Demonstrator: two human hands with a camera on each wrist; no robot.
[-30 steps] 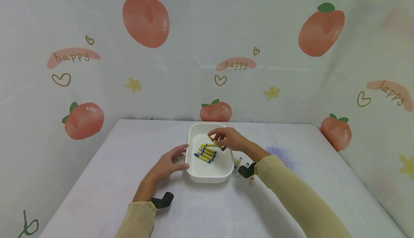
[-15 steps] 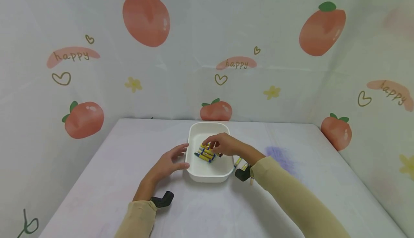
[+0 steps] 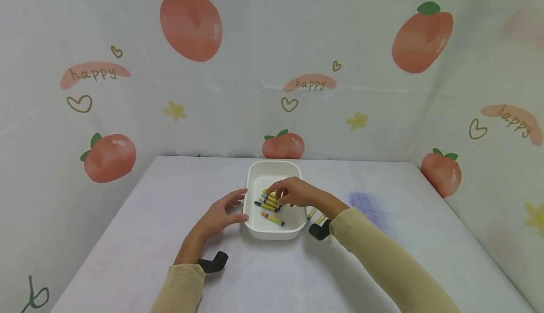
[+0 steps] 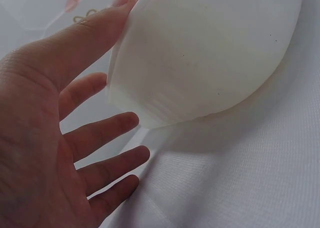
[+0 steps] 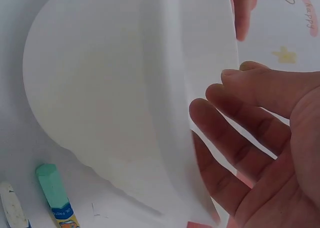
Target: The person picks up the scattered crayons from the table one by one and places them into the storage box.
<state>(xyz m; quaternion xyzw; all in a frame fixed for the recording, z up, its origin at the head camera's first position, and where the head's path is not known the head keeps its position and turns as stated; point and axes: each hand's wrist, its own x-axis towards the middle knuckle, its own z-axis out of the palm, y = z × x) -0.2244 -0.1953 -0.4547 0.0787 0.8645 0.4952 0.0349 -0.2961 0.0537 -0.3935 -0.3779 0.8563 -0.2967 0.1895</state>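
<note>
A white plastic tray (image 3: 275, 234) stands on the table with several yellow-wrapped oil pastels (image 3: 267, 206) side by side in it. Nearer its front lies a single orange-tipped oil pastel (image 3: 273, 218). My right hand (image 3: 296, 192) is over the tray's right half, its fingers loosely bent above the row and partly covering it. Nothing shows between those fingers in the right wrist view. At the tray's left side, my left hand (image 3: 218, 216) has its thumb and fingertips right at the rim, fingers spread and relaxed in the left wrist view.
Just right of the tray, partly under the right wrist, lie a mint green oil pastel (image 5: 51, 183) and a white one (image 5: 11, 205). A purple smudge (image 3: 369, 209) marks the tablecloth farther right. A peach-printed curtain (image 3: 238, 67) hangs behind the table.
My right hand has lowered into the tray and let go of the orange-tipped oil pastel, which now lies nearer the front. The left hand has stayed at the rim.
</note>
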